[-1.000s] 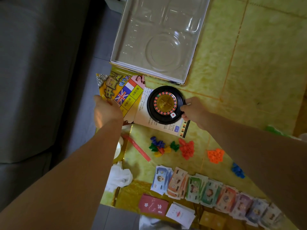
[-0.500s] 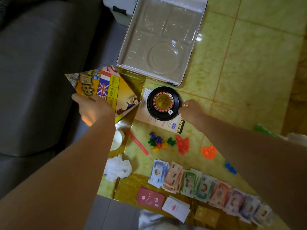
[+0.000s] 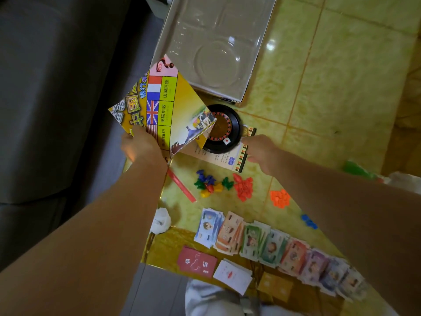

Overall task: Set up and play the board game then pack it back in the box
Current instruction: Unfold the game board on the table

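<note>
My left hand [image 3: 141,144] grips the lower corner of the folded game board [image 3: 168,106], yellow with flag squares. The board is lifted and tilted, and its right corner covers the left part of the black roulette wheel [image 3: 227,133]. The wheel sits on a printed instruction sheet [image 3: 224,159] on the yellow floor. My right hand [image 3: 262,150] is at the wheel's right rim, over the sheet's edge; whether its fingers pinch anything is unclear. The open game box [image 3: 262,53] with its clear plastic insert lies just beyond the wheel.
Coloured pawns [image 3: 209,185], red pieces [image 3: 243,188], orange pieces [image 3: 280,198], blue pieces [image 3: 308,221] and a red stick [image 3: 182,188] lie nearer me. A banknote row [image 3: 273,245] and card decks [image 3: 197,262] sit closest. A grey sofa [image 3: 45,87] fills the left.
My left hand lifted the folded board off the floor, swung it left, then brought it back right over the wheel's left side. My right hand stayed at the wheel's right rim.
</note>
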Tool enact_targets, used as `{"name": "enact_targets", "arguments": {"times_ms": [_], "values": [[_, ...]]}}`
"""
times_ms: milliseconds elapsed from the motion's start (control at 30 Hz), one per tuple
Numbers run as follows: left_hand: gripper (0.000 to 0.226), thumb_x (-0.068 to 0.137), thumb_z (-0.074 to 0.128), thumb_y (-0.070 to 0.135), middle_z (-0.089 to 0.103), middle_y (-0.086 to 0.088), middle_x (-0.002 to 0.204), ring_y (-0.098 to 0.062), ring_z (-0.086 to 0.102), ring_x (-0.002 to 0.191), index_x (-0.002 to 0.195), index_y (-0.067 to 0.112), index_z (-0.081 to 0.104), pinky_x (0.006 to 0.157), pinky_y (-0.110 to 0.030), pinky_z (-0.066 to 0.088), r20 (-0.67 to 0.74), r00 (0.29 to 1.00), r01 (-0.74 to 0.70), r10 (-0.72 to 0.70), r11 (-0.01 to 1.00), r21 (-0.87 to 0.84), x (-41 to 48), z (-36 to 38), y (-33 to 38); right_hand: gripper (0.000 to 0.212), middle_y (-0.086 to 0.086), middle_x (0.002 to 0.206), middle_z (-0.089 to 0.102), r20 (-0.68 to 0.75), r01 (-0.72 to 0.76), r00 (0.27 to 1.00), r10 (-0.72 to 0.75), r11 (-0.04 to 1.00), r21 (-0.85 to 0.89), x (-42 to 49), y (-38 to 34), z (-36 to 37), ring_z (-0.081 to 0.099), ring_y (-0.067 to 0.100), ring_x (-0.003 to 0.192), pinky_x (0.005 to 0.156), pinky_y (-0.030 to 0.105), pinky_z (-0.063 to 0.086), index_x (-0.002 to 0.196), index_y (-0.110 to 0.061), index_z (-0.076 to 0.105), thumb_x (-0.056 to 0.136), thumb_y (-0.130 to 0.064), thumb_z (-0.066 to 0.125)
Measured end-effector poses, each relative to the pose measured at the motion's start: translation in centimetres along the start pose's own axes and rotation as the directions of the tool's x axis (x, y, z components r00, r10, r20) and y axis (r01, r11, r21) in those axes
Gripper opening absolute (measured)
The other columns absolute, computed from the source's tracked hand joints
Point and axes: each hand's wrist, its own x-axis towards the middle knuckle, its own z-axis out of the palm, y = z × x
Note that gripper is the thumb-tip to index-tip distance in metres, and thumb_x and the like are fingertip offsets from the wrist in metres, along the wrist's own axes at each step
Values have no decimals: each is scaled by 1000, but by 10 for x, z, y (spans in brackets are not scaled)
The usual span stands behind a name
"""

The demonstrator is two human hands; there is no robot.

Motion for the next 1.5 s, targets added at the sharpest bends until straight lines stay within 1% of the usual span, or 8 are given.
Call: {"name": "enact_targets", "arguments": {"times_ms": [233, 467, 733, 933, 1100, 1200, 1367, 1500], "values": [[26, 90, 44, 26, 54, 3, 61, -20, 54, 61, 65, 19, 48, 56, -27, 43, 3, 1000, 30, -30, 999, -14, 15, 7, 8, 41, 13, 139, 51, 100, -32, 995, 14, 983, 182, 2, -11, 6, 50, 27, 128, 90, 34, 44, 136, -4, 46, 100, -22, 45], [28, 89, 45, 19, 47, 2, 54, -15, 40, 46, 61, 16, 45, 46, -20, 32, 136, 984, -120, 116, 992, 26, 1, 21, 21, 36, 7, 118, 63, 199, -18, 980, -13, 989, 149, -6, -21, 4, 59, 21, 106, 89, 34, 46, 115, -11, 60, 102, -36, 38], [7, 90, 47, 14, 60, 3, 70, -9, 60, 58, 86, 15, 53, 54, -27, 51, 382, 866, -359, 323, 933, 24, -53, 51, 41, 59, 6, 108, 70, 318, 103, 919, -234, 919, 381, -28, -37, -56, 65, 21, 103, 92, 35, 50, 110, -15, 63, 93, -65, 35], [15, 93, 44, 17, 64, 1, 87, -15, 63, 71, 105, 22, 50, 64, -31, 53, 506, 802, -419, 318, 903, 96, -108, 78, 29, 7, -1, 84, 64, 85, 274, 948, -308, 920, 279, -42, -20, -111, 58, 10, 69, 61, 23, 43, 91, -22, 61, 94, -16, 59], [16, 96, 40, 14, 58, 0, 83, -17, 55, 69, 107, 25, 41, 56, -26, 45, 615, 766, -359, 188, 919, 167, -152, 101, 7, 20, 3, 70, 61, -172, 337, 940, -296, 885, 320, -38, 11, -164, 51, 6, 52, 45, 17, 38, 80, -15, 60, 91, 2, 56], [13, 96, 40, 12, 58, 1, 79, -18, 56, 66, 104, 21, 41, 50, -23, 43, 661, 742, -267, 109, 953, 143, -182, 114, -7, 10, 5, 77, 62, -72, 139, 990, -122, 939, 315, -40, 32, -187, 54, 11, 58, 52, 22, 43, 90, -13, 58, 95, -21, 58], [24, 97, 44, 12, 70, 6, 81, -10, 68, 63, 118, 23, 47, 56, -24, 56, 744, 668, -141, 5, 983, 121, -212, 132, -23, 67, 9, 83, 68, 151, -198, 974, 169, 960, 200, -46, 55, -210, 64, 18, 70, 63, 26, 47, 94, -6, 64, 92, -67, 37], [25, 98, 46, 11, 73, 1, 87, -12, 72, 70, 123, 15, 43, 56, -26, 56, 822, 559, 27, -108, 993, 112, -229, 137, -28, 28, 2, 78, 62, -20, 6, 1000, 2, 906, 423, -38, 51, -228, 58, 13, 64, 62, 24, 46, 92, -15, 61, 95, -42, 54]]}}
